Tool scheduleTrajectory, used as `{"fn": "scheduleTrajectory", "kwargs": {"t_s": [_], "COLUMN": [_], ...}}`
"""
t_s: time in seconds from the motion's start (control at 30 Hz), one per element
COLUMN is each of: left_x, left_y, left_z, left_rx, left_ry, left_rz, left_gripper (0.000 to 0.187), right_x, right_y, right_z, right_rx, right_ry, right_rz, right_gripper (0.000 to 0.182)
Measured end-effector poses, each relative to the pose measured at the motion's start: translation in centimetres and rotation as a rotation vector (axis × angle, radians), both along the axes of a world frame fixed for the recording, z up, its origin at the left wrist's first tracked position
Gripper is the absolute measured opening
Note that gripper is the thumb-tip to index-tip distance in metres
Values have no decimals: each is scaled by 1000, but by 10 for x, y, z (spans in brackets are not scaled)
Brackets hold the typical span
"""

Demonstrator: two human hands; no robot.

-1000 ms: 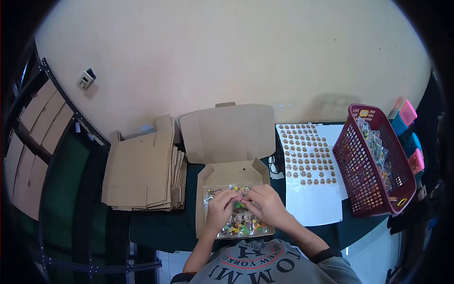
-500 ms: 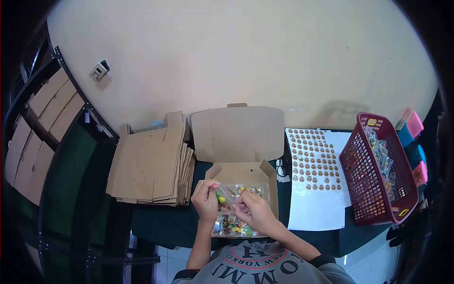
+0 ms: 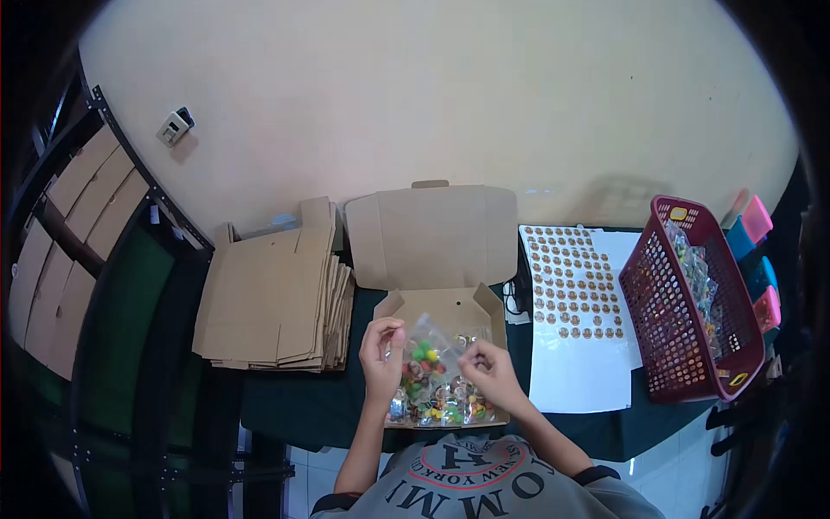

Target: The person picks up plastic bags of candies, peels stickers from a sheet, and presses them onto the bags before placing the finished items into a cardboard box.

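Note:
A clear zip bag point(image 3: 421, 353) of small colourful pieces, green, yellow and red, is tilted over the open cardboard box point(image 3: 432, 301). My right hand point(image 3: 490, 374) pinches the bag's right upper edge between thumb and fingers. Close to the bag's left side is my left hand point(image 3: 381, 353), its fingers loosely bent and the thumb apart; no firm hold on the plastic shows. Below the hands, more clear bags point(image 3: 450, 411) of similar pieces lie in the front of the box, partly covered by the raised bag.
Flattened cardboard boxes point(image 3: 251, 303) are stacked on the left. On the right are a sheet of round stickers point(image 3: 575, 281) and a maroon basket point(image 3: 692, 346) with filled bags point(image 3: 694, 277). Folded boxes point(image 3: 65, 294) fill a shelf at far left.
My hands have moved apart, the right one outward to the right. The bag, earlier bunched between both hands, now shows more of its front. The view has shifted slightly.

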State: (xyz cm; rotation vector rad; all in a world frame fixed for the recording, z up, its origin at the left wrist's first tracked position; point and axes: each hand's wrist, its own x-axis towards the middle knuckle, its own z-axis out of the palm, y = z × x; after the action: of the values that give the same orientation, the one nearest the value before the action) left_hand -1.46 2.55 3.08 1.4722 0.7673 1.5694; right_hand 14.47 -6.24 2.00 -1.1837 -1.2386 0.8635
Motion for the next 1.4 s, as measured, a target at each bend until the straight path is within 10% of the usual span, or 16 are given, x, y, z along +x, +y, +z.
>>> {"fn": "scheduleTrajectory", "kwargs": {"t_s": [0.3,0.37,0.47,0.67,1.4], "left_x": [22,23,19,13,-3], "left_y": [-36,-34,-30,-27,-11], "left_z": [-1,-11,-10,-4,45], "left_rx": [240,222,-173,-84,28], "left_ry": [474,443,176,244,47], "left_rz": [-273,-257,-223,-319,54], "left_gripper": [18,17,12,10,12], "right_x": [1,1,4,10,-22], "right_y": [-8,-8,-13,-9,6], "right_z": [7,20,33,73,74], "right_rx": [-212,132,93,227,299], "right_ry": [357,-301,-432,-924,-465], "right_rz": [5,-89,-200,-252,11], "right_gripper": [14,25,37,29,15]}}
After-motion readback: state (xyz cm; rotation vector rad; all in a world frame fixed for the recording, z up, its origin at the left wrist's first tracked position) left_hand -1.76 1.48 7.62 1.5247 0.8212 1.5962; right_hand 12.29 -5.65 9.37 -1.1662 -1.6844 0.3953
